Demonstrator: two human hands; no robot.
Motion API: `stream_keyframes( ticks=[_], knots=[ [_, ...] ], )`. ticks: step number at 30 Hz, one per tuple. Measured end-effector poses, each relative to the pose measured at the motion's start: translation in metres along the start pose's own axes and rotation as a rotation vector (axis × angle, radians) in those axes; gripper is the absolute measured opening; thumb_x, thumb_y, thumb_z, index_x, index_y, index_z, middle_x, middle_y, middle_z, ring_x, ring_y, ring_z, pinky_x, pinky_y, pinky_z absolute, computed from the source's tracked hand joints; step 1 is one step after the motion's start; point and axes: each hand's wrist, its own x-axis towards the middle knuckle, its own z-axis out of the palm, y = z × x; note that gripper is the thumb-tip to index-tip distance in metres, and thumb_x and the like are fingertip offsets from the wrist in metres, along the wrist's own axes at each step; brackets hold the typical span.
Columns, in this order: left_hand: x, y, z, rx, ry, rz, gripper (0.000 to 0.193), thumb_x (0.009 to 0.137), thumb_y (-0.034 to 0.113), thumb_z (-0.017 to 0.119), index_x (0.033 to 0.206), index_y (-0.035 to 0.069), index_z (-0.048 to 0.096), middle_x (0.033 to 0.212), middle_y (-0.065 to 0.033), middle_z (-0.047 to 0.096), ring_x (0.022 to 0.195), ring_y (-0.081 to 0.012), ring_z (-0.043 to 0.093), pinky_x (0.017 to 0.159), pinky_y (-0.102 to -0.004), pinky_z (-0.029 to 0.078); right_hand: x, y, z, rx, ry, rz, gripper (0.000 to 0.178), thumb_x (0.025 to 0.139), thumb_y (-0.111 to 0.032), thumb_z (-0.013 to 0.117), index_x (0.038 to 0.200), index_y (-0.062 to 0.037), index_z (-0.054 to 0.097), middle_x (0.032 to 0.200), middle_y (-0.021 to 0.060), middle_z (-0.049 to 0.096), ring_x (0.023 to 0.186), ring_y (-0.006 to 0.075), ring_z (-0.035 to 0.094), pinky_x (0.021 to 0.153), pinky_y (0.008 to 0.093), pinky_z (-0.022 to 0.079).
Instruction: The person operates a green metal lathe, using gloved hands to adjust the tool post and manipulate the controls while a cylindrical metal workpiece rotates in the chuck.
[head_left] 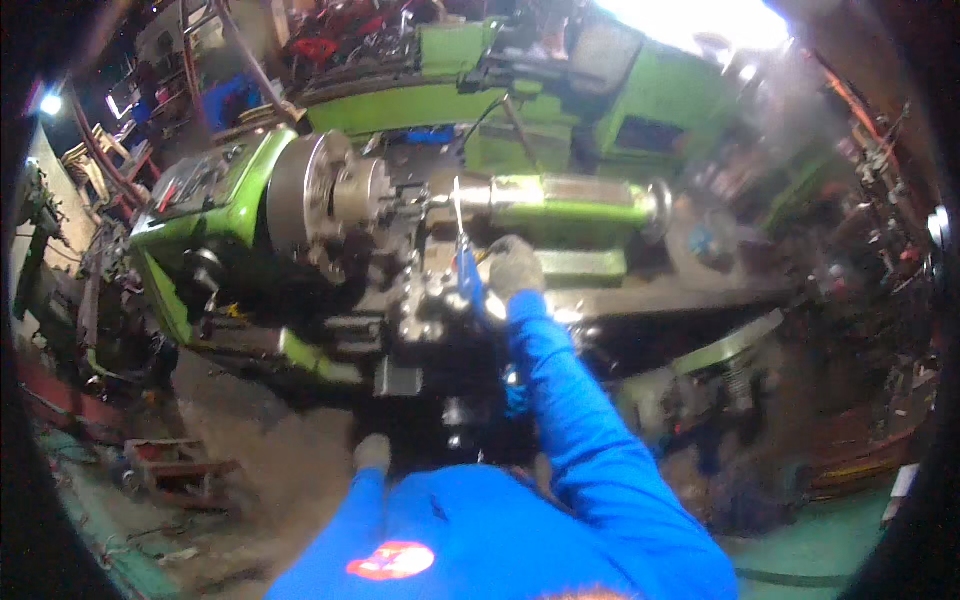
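Note:
My right hand (517,264), in a grey glove, reaches over the carriage of a green lathe (235,205). It is closed round a blue tool (468,275) with a thin pale rod pointing up and away. The grip is blurred, and the tool's kind does not show clearly. Beyond the rod's tip, a tailstock (570,203) lines up with the chuck (310,195). A round metal workpiece (360,190) sits in the chuck's jaws. My left hand (372,453), also gloved in grey, hangs low before the lathe, away from the machine; its fingers are not distinguishable.
Below the carriage, a grey metal block (398,380) juts toward me. Another green machine (430,100) stands behind the lathe. At the lower left, a rusty metal frame (180,470) rests on the floor. A bright lamp (700,20) glares at the top.

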Motion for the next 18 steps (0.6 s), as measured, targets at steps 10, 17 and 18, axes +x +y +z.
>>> stream_keyframes(
  ticks=[10, 17, 18],
  knots=[
    [0.009, -0.058, -0.013, 0.138, -0.028, 0.211, 0.025, 0.091, 0.016, 0.057, 0.100, 0.010, 0.079, 0.107, -0.0149, 0.075, 0.100, -0.0345, 0.073, 0.085, -0.0485, 0.060, 0.027, 0.043, 0.021, -0.104, 0.198, -0.200, 0.021, 0.087, -0.022, 0.068, 0.104, -0.0120, 0.077, 0.110, 0.0204, 0.074, 0.107, 0.0381, 0.071, 0.095, 0.0457, 0.055],
    [-0.012, -0.081, -0.044, 0.187, -0.170, 0.171, 0.030, 0.096, 0.017, 0.051, 0.106, 0.007, 0.078, 0.114, -0.0161, 0.074, 0.105, -0.0364, 0.073, 0.087, -0.0503, 0.060, -0.006, -0.008, -0.005, -0.110, 0.110, 0.034, 0.026, 0.090, -0.017, 0.061, 0.111, -0.0142, 0.077, 0.124, 0.0171, 0.072, 0.119, 0.0373, 0.067, 0.102, 0.0448, 0.051],
    [-0.011, -0.088, -0.040, 0.235, -0.189, 0.253, 0.030, 0.096, 0.017, 0.051, 0.107, 0.007, 0.078, 0.115, -0.0161, 0.074, 0.105, -0.0366, 0.073, 0.088, -0.0503, 0.060, -0.006, -0.006, -0.005, -0.132, 0.116, 0.026, 0.027, 0.090, -0.018, 0.061, 0.112, -0.0144, 0.077, 0.126, 0.0170, 0.072, 0.121, 0.0370, 0.066, 0.103, 0.0445, 0.051]
  ],
)
